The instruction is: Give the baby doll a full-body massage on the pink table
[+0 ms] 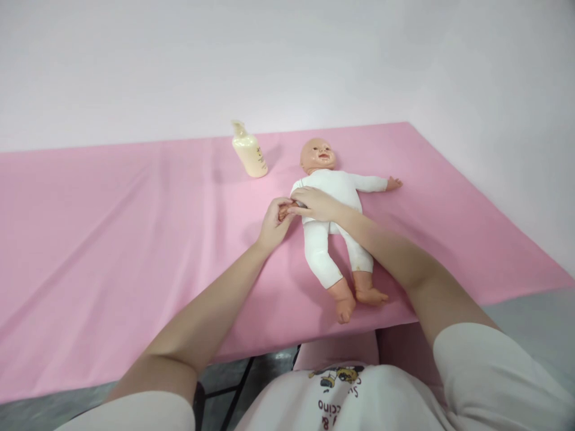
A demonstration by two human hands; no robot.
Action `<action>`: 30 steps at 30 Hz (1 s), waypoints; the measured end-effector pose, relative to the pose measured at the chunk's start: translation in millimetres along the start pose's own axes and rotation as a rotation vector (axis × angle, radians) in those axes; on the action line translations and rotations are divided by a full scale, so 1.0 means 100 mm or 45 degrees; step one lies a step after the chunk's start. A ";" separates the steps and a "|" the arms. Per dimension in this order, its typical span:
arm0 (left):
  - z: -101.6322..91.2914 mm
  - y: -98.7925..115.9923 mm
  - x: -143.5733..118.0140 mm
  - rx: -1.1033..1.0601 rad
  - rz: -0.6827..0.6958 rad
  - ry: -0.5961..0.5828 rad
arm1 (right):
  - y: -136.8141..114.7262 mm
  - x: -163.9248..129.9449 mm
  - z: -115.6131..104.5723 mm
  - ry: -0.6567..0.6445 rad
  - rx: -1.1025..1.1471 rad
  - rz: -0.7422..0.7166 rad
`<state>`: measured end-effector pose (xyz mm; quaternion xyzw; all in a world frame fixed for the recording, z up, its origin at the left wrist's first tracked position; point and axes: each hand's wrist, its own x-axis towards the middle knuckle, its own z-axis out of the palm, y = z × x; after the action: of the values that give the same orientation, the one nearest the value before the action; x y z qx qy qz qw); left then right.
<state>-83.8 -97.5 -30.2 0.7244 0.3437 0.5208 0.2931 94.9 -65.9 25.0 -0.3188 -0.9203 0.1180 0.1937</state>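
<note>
A baby doll (339, 187) with a white cloth body lies on its back on the pink cloth, its head away from me and its feet towards me. My left hand (272, 224) is closed around the doll's small hand, on the left side of its body. Across the doll's forearm on that side lies my right hand (317, 203), its fingers wrapped round the arm and partly hiding it. The doll's other arm stretches out to the right, untouched.
A cream pump bottle (251, 157) stands beyond my left hand, left of the doll's head. The pink cloth (112, 239) covers the table, with folds on the left. A pale wall (179, 66) rises behind it. The table's front edge runs close to my body.
</note>
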 end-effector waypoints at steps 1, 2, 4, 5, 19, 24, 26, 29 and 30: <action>-0.01 0.00 0.00 0.012 0.010 0.012 | 0.00 0.00 -0.01 -0.010 0.000 -0.003; -0.01 0.01 0.00 0.028 0.019 0.028 | -0.01 0.00 -0.01 -0.017 -0.008 -0.002; -0.03 0.03 0.01 0.054 0.033 0.057 | -0.01 0.00 -0.01 -0.023 -0.029 0.006; -0.03 0.04 0.01 0.060 0.036 0.062 | -0.01 0.00 0.00 -0.022 -0.039 0.011; -0.01 -0.01 0.00 0.038 -0.013 0.026 | 0.04 0.03 0.06 0.031 -0.076 -0.007; 0.01 -0.01 0.01 -0.077 -0.058 0.020 | 0.04 0.02 0.05 0.031 -0.027 -0.026; 0.01 0.00 0.01 -0.129 -0.060 0.010 | 0.03 0.02 0.04 0.028 -0.029 -0.021; 0.00 0.02 0.01 -0.110 -0.026 0.025 | 0.01 0.01 0.03 0.010 -0.033 0.006; -0.01 0.03 0.01 -0.077 -0.011 0.036 | 0.01 0.01 0.02 0.002 -0.036 0.009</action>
<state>-84.1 -98.0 -27.2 0.7062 0.3351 0.5398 0.3124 93.6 -64.6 22.9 -0.3249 -0.9205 0.1055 0.1896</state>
